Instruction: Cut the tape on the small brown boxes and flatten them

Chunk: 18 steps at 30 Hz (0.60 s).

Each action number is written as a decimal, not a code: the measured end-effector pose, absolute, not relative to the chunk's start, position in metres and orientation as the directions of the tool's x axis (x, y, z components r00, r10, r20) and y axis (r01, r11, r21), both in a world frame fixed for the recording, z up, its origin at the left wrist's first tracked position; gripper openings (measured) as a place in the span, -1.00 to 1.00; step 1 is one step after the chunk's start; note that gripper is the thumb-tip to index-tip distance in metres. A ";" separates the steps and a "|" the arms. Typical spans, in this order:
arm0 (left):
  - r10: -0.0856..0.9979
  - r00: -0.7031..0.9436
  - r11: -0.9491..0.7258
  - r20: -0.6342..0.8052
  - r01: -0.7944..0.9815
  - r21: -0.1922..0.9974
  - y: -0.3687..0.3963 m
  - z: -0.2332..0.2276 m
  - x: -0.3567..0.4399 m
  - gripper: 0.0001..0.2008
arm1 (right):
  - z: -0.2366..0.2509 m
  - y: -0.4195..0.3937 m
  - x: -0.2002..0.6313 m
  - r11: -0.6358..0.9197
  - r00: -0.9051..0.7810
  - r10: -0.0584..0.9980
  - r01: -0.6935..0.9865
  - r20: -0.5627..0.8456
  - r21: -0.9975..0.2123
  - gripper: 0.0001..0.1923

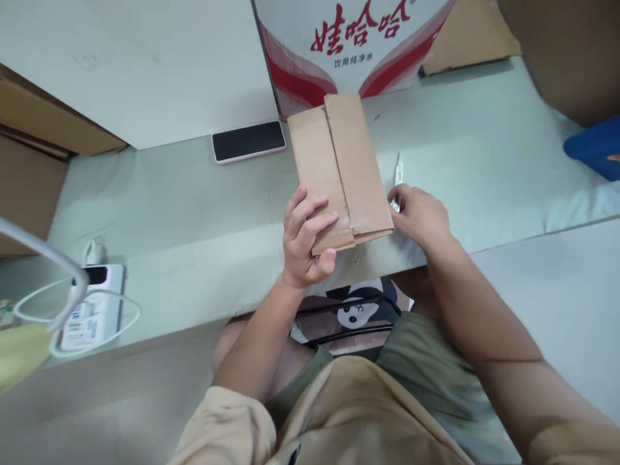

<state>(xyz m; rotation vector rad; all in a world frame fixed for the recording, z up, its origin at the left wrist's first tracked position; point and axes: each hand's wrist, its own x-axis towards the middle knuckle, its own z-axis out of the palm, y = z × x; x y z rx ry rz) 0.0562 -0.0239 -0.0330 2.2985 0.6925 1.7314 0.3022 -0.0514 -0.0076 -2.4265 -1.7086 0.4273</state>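
A small brown cardboard box [358, 161] is tilted over the middle of the table, its two top flaps meeting along a seam. My left hand [307, 239] grips its near left corner, fingers across the top and thumb at the near edge. To the right of the box, my right hand [420, 214] is closed around a white utility knife [399, 173]. The knife's thin tip points away from me, and part of its handle is hidden by my fingers.
A phone [249, 141] lies behind the box on the left. A large white-and-red carton [349, 71] stands at the back. On the left are a white power bank [94, 316] with a cable and a lamp arm [43, 248]. A blue object [595, 147] sits at the right.
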 end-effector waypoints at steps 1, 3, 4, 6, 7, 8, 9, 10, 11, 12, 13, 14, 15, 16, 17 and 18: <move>0.470 0.216 -0.873 0.856 0.257 0.414 -0.024 -0.033 0.056 -0.59 | -0.007 -0.051 0.301 -0.348 0.318 0.937 0.894 -0.145 -0.282 -0.67; 0.480 0.223 -0.868 0.849 0.258 0.423 -0.024 -0.032 0.056 -0.60 | -0.007 -0.052 0.300 -0.349 0.329 0.937 0.881 -0.115 -0.320 -0.66; 0.484 0.224 -0.867 0.846 0.257 0.427 -0.025 -0.032 0.056 -0.60 | -0.006 -0.052 0.299 -0.353 0.341 0.935 0.871 -0.097 -0.341 -0.63; 0.488 0.227 -0.865 0.842 0.255 0.433 -0.026 -0.031 0.056 -0.61 | -0.005 -0.053 0.299 -0.374 0.377 0.924 0.848 -0.067 -0.375 -0.57; 0.491 0.229 -0.863 0.840 0.258 0.434 -0.026 -0.030 0.055 -0.61 | -0.005 -0.053 0.298 -0.381 0.393 0.918 0.834 -0.055 -0.399 -0.56; 0.494 0.232 -0.861 0.838 0.264 0.434 -0.026 -0.030 0.055 -0.60 | -0.005 -0.054 0.298 -0.374 0.399 0.916 0.813 -0.041 -0.447 -0.58; 0.496 0.235 -0.859 0.836 0.273 0.433 -0.027 -0.030 0.055 -0.60 | -0.006 -0.055 0.298 -0.348 0.398 0.917 0.776 -0.020 -0.525 -0.61; 0.498 0.237 -0.857 0.834 0.283 0.431 -0.027 -0.031 0.054 -0.59 | -0.006 -0.055 0.297 -0.296 0.389 0.921 0.721 0.013 -0.627 -0.65; 0.500 0.239 -0.855 0.833 0.292 0.429 -0.027 -0.031 0.054 -0.58 | -0.005 -0.056 0.296 -0.215 0.375 0.925 0.649 0.060 -0.730 -0.67; 0.500 0.240 -0.853 0.832 0.299 0.427 -0.028 -0.031 0.053 -0.57 | -0.003 -0.057 0.295 -0.113 0.363 0.923 0.570 0.126 -0.814 -0.69; 0.502 0.240 -0.852 0.831 0.305 0.427 -0.028 -0.030 0.053 -0.58 | 0.000 -0.058 0.293 0.003 0.357 0.911 0.499 0.209 -0.866 -0.68; 0.503 0.239 -0.851 0.830 0.307 0.427 -0.028 -0.030 0.053 -0.58 | 0.004 -0.059 0.290 0.133 0.361 0.877 0.451 0.317 -0.883 -0.66; 0.503 0.237 -0.851 0.831 0.305 0.429 -0.028 -0.029 0.053 -0.59 | 0.010 -0.061 0.287 0.260 0.373 0.819 0.436 0.436 -0.862 -0.64; 0.503 0.235 -0.851 0.832 0.300 0.430 -0.028 -0.029 0.053 -0.60 | 0.018 -0.063 0.281 0.367 0.391 0.735 0.457 0.554 -0.810 -0.65; 0.502 0.233 -0.853 0.833 0.296 0.431 -0.028 -0.029 0.053 -0.60 | 0.027 -0.067 0.275 0.448 0.401 0.633 0.508 0.662 -0.736 -0.66; 0.500 0.231 -0.853 0.834 0.294 0.431 -0.028 -0.028 0.053 -0.60 | 0.036 -0.072 0.268 0.503 0.395 0.516 0.579 0.760 -0.642 -0.68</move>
